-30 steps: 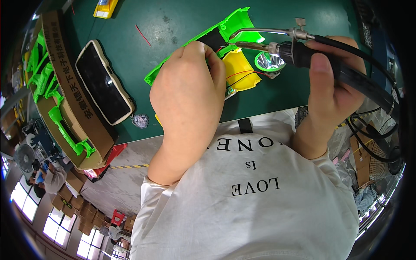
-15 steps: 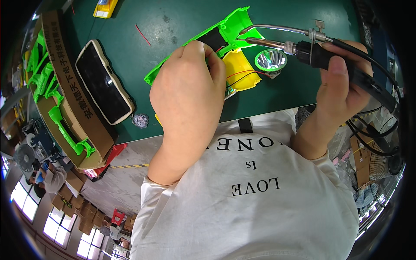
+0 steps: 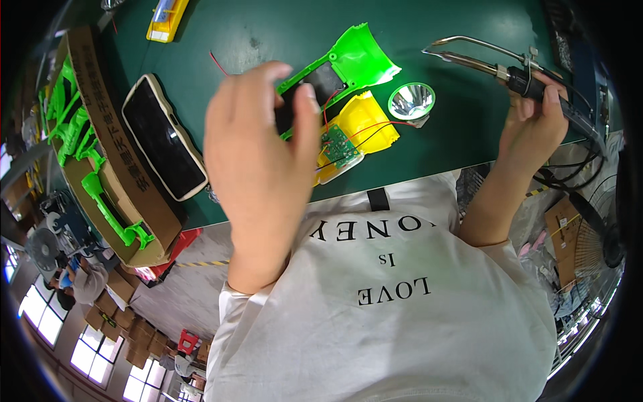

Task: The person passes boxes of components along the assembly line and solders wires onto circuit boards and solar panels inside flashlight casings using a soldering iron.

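Note:
My right hand [image 3: 532,120] grips a soldering iron [image 3: 521,81] with a thin curved metal tube fixed alongside its tip; the tip points left, raised above the table and apart from the parts. My left hand [image 3: 258,147] hovers over a green plastic housing half [image 3: 362,57], thumb and fingers apart, nothing seen between them. A black block [image 3: 325,79] lies inside that housing, its left part hidden by my hand. Beside it rests a yellow housing half [image 3: 376,130] with a green circuit board [image 3: 341,147]. Red and black wires run from the board to a round silver reflector [image 3: 410,102].
A phone in a pale case [image 3: 164,134] lies on the green table [image 3: 469,134], left of my left hand. Farther left stands a cardboard box [image 3: 124,161] of green plastic parts [image 3: 100,201]. A yellow part [image 3: 164,21] and a loose red wire [image 3: 218,64] lie toward the far side.
My left hand has come off the housing, moved left and spread its fingers. The soldering iron has drawn back right, away from the green housing. The green housing has shifted slightly.

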Motion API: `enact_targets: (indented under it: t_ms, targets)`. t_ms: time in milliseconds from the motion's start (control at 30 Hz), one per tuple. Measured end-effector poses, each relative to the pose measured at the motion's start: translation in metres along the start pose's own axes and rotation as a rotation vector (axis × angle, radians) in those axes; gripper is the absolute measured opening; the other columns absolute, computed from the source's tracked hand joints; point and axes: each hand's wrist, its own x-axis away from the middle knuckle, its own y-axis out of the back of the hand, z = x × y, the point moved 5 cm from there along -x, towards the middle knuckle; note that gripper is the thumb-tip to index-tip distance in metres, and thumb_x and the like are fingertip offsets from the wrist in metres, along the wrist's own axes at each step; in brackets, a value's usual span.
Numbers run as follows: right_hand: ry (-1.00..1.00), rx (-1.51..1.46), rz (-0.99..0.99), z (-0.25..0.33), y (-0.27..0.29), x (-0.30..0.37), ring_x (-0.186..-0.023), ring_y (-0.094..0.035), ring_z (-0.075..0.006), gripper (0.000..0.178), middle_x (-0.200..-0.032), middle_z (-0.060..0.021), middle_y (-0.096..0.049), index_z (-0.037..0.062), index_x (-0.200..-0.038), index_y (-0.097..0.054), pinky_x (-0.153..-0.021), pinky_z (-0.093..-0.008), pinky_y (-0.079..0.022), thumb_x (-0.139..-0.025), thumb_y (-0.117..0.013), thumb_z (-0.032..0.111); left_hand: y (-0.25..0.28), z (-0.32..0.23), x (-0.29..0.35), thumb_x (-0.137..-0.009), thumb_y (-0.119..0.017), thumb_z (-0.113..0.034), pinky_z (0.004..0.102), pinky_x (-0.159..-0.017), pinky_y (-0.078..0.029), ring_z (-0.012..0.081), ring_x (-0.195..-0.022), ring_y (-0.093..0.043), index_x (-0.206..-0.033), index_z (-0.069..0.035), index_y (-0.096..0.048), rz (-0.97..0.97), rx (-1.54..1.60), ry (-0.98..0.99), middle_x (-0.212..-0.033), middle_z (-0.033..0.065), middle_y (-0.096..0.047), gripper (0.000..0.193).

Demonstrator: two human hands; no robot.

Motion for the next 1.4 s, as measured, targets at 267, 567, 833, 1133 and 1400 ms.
enact_targets:
  t_ms: [267,567,833,1133,1400]
  targets:
    - [-0.122,-0.101,0.112,-0.013,0.035,0.002,-0.047,-0.036,-0.0063,0.018,-0.063,-0.0026,-0.041,-0.0028,-0.085,-0.049,-0.058,-0.0257,-0.043,-0.081,-0.042,0.014,-0.009,0.021,-0.010,-0.066,-0.063,-0.011,0.0333,-0.065,-0.040,0.0280,-0.072,-0.050,-0.089,-0.002,-0.051,0.229,0.053,-0.110,-0.075,0.0129,-0.051,0.028]
    - [-0.213,-0.216,-0.086,-0.017,0.041,0.003,-0.060,-0.049,-0.0144,0.023,-0.053,0.0002,-0.040,0.0034,-0.087,-0.049,-0.063,-0.0334,-0.041,-0.084,-0.037,0.023,-0.016,0.013,-0.010,-0.069,-0.058,-0.003,0.0320,-0.057,-0.040,0.0275,-0.063,-0.050,-0.076,0.001,-0.044,0.409,-0.022,-0.202,-0.071,0.0135,-0.052,0.016]
    - [-0.186,-0.318,0.076,-0.019,0.048,0.007,-0.047,-0.033,-0.0061,0.024,-0.051,0.0027,-0.034,0.0012,-0.087,-0.051,-0.062,-0.0317,-0.040,-0.084,-0.038,0.021,0.000,0.010,0.005,-0.063,-0.059,-0.006,0.0372,-0.058,-0.038,0.0300,-0.065,-0.051,-0.083,-0.005,-0.044,0.339,-0.085,-0.186,-0.068,0.0119,-0.051,0.025]
    - [-0.191,-0.285,0.011,-0.016,0.044,0.000,-0.048,-0.036,-0.0084,0.022,-0.052,0.0013,-0.036,-0.0006,-0.085,-0.050,-0.057,-0.0319,-0.040,-0.084,-0.041,0.020,0.009,-0.019,0.035,-0.064,-0.062,-0.034,0.0335,-0.063,-0.034,0.0232,-0.073,-0.044,-0.108,-0.010,-0.048,0.313,-0.291,-0.239,-0.081,0.0068,-0.044,0.051]
    - [-0.169,-0.282,-0.030,-0.014,0.047,0.009,-0.073,-0.049,-0.0167,0.015,-0.090,-0.0034,-0.038,0.0033,-0.079,-0.043,-0.052,-0.0319,-0.045,-0.080,-0.048,0.018,0.002,-0.017,0.051,-0.059,-0.068,-0.031,0.0391,-0.072,-0.035,0.0293,-0.085,-0.044,-0.107,-0.006,-0.045,0.255,-0.261,-0.108,-0.098,0.0135,-0.045,0.059]
